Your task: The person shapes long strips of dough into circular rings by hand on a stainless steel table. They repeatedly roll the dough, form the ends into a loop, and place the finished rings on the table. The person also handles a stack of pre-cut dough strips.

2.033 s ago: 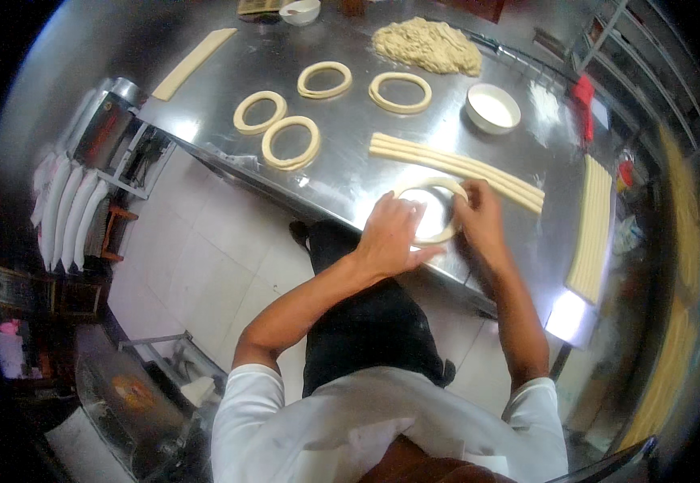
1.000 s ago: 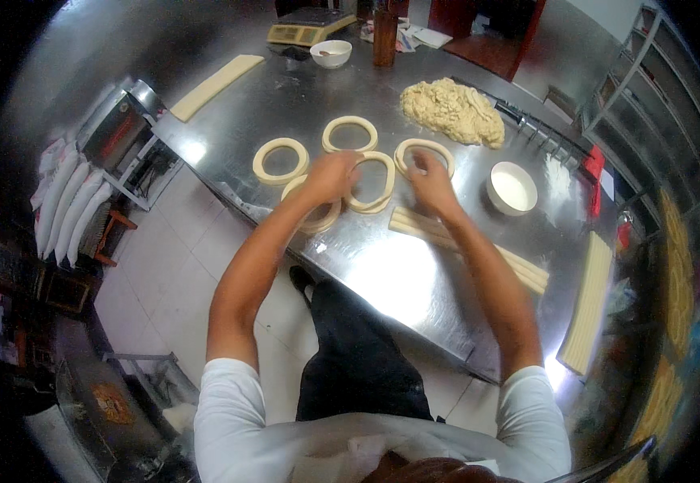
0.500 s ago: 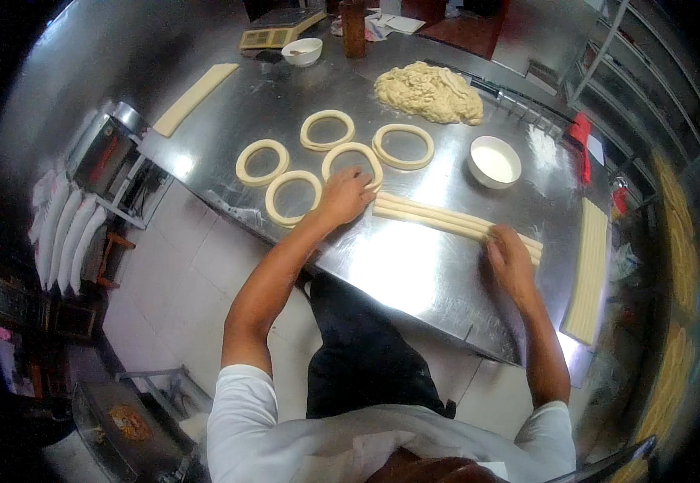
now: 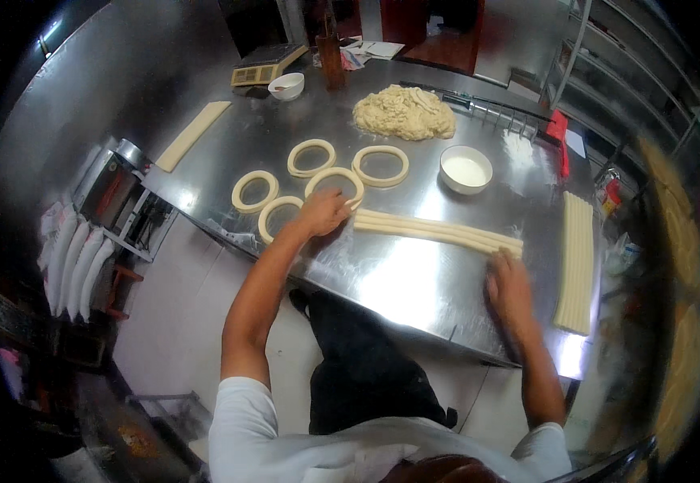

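Five dough rings [image 4: 311, 157] are laid out at upper centre of the tabletop [image 4: 414, 282]. Long dough ropes [image 4: 438, 231] are left unshaped, pressed at each end by the flat, open left hand [image 4: 323, 212] and right hand [image 4: 509, 288]; nothing is gripped.

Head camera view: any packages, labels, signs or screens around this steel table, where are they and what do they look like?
White sacks: stacked side by side on the floor, left of the steel table; long, plump, plain white.
Papers: flat on the table's far end; white sheets, print too small to tell.
No signs or screens show.
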Demonstrator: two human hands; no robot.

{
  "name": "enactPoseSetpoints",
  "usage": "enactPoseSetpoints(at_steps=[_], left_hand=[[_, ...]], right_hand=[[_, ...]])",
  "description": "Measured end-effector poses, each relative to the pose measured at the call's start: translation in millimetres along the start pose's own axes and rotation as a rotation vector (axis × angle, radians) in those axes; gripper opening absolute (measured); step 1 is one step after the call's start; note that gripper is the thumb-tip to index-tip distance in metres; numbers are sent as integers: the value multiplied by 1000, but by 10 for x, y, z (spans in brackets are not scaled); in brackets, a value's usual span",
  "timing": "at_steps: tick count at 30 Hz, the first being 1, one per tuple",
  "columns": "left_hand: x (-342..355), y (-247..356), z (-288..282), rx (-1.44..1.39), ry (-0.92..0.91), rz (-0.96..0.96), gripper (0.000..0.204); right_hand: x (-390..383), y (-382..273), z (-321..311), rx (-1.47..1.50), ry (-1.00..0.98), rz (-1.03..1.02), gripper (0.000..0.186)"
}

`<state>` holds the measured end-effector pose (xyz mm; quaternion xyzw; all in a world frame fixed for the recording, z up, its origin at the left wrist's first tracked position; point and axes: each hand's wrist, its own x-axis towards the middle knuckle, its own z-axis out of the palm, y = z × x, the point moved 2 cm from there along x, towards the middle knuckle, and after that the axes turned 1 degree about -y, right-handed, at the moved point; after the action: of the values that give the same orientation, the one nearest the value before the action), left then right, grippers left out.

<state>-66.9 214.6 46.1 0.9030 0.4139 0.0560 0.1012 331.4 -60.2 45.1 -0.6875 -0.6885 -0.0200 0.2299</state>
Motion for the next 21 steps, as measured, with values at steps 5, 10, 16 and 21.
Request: enactPoseSetpoints(at_steps=[5,10,16,21], left_hand=[[-186,28,83,-32,211,29,33],[-87,33,149,-136,282,18,32],[267,-353,270,-156,234,69,42],[697,-98,214,61,-145,58,47]], right_hand=[[-17,151,169,-109,-8,23,53],[-23,134,142,-95,50,6,50],[118,55,86,-130,32,5,45],[26,111,65,-155,90,11,37]])
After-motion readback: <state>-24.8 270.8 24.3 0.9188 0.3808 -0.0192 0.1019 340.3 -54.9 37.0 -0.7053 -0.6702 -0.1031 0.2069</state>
